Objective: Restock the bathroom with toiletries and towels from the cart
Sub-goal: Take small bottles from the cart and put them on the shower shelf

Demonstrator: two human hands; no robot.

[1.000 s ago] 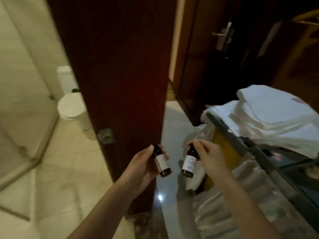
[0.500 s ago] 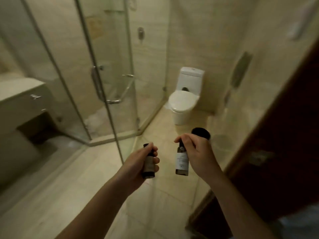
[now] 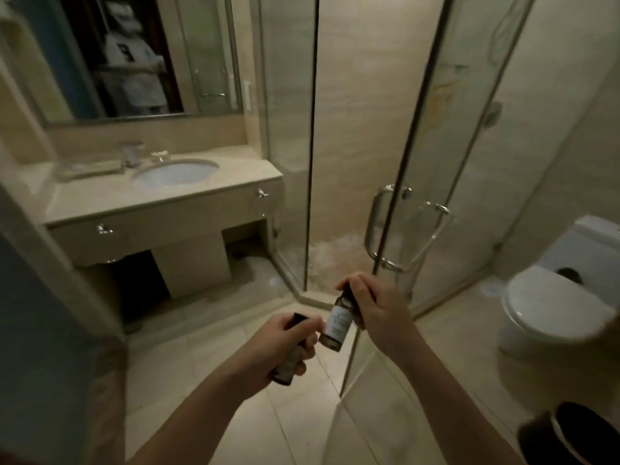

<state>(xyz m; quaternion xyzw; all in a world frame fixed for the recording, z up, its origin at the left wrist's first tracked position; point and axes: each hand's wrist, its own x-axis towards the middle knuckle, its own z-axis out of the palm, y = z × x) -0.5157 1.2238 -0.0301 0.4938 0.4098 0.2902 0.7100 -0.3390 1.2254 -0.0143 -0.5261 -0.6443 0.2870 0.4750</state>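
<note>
Our left hand point(image 3: 285, 344) is clenched round a small dark brown bottle with a black cap point(image 3: 289, 364); our right hand point(image 3: 372, 307) pinches the neck of a second small dark bottle with a white label point(image 3: 337, 325), tilted, its base just beside the left fingers. Both bottles hang before the glass shower door point(image 3: 436, 162); the beige stone vanity counter point(image 3: 161, 199) lies left, the white toilet point(image 3: 550, 307) right.

I see two small dark bottles: the white-labelled bottle point(image 3: 337, 323) tilts in my right hand point(image 3: 372, 307), the second bottle point(image 3: 285, 372) leans in my left hand point(image 3: 281, 340).
</note>
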